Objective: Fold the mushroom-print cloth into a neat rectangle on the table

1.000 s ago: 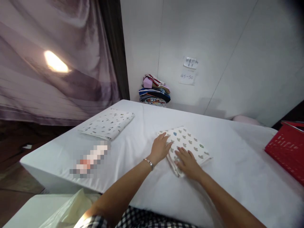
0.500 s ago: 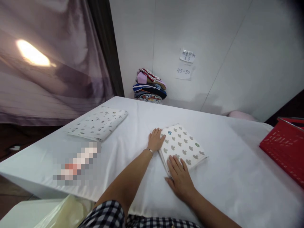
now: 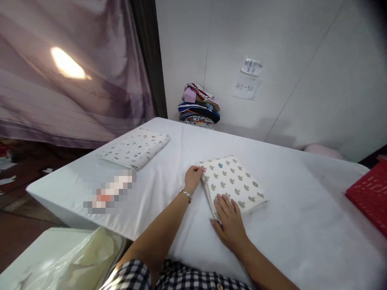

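A folded white cloth printed with grey mushroom-like shapes lies on the white-covered table in front of me. A few of its prints are blue, green or red outlines. My left hand has its fingers bent together at the cloth's far left corner, pinching the edge; the fingertips are partly hidden. Flat on the near left part of the same cloth rests my right hand, fingers stretched out. Farther left lies a second folded white cloth with small dark prints, untouched by either hand.
Left on the table is a pixelated item. A red basket stands at the right edge. Behind the table rises a stack of folded fabrics by the wall. A plastic bag sits at lower left, and a curtain hangs behind.
My left hand has gone from lying spread on the cloth's left edge to pinching its corner, uncovering a red print. My right hand stays flat on the cloth. The view has shifted left.
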`<state>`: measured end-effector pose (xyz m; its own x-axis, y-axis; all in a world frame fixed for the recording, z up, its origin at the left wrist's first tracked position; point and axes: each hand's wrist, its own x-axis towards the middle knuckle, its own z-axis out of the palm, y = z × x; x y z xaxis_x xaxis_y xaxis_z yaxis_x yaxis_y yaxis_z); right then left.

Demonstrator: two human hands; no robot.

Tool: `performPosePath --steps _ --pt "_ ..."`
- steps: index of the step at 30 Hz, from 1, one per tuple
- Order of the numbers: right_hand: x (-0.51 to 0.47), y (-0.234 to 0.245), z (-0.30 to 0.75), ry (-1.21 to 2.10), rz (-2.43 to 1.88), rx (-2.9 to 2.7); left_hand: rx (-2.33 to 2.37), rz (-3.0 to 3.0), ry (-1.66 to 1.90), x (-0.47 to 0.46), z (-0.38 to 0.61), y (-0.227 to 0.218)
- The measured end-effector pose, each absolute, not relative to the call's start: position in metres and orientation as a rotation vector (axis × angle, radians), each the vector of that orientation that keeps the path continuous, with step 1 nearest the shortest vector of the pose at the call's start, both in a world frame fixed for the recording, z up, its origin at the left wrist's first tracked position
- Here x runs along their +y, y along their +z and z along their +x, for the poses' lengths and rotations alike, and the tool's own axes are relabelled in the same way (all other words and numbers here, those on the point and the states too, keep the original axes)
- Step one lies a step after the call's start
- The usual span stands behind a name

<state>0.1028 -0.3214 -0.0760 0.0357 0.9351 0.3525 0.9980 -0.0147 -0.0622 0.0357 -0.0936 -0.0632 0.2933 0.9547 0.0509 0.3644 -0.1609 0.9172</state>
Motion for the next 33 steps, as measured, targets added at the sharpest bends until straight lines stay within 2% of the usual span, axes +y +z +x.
performPosePath --steps 6,15,33 --pt "-0.32 -0.078 0.103 -0.307 -2.017 -1.974 1.307 1.84 0.646 -0.091 0.049 -0.051" --pt "-0.321 -0.073 0.104 -0.245 -2.015 -2.003 1.349 1.803 0.719 -0.089 0.051 -0.057" --pt "-0.322 -0.064 0.105 -0.107 -1.953 -1.962 1.281 1.891 0.576 -0.109 0.043 -0.051"
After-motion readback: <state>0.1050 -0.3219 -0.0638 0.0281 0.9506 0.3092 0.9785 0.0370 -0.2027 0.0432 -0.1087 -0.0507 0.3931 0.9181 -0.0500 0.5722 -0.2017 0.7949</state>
